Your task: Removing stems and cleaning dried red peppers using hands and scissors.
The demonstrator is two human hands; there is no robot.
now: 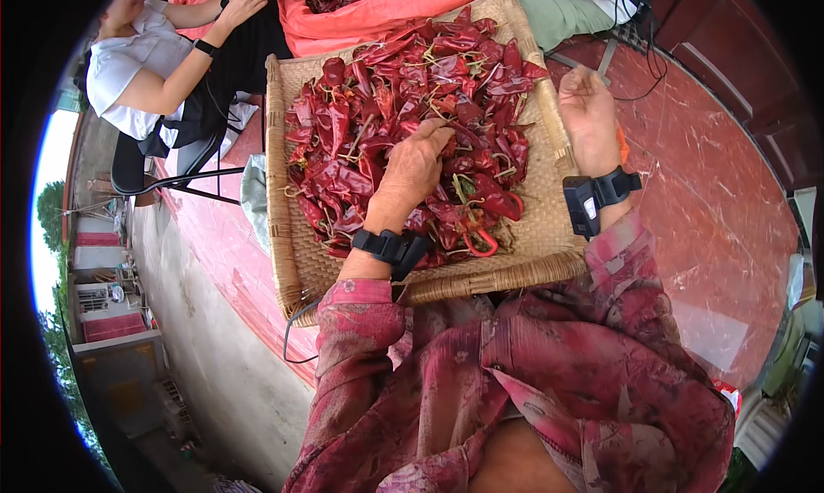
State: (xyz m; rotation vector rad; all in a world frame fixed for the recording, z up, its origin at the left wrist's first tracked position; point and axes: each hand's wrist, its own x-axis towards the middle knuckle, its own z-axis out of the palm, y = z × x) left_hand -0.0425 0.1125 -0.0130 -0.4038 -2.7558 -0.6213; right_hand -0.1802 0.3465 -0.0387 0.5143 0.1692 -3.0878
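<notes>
A shallow woven basket tray [553, 232] lies before me, heaped with dried red chili peppers [341, 123]. My left hand [415, 161] rests on the middle of the heap with its fingers bent down among the peppers; whether they grip one cannot be told. Just outside the tray's right rim, my right hand [586, 100] is raised, palm up, with curled fingers; whether anything small is in it is unclear. Scissors with red handles [483, 243] lie partly buried in the peppers near the tray's front right. Both wrists carry black strapped devices.
Beyond the tray stands a red sack [386, 10] of more dried peppers. A person [148, 68] in a white shirt sits at the left on a black chair [129, 165]. Another person's green-clad leg [560, 13] is at the upper right. A cable [290, 345] hangs by the tray's front left corner.
</notes>
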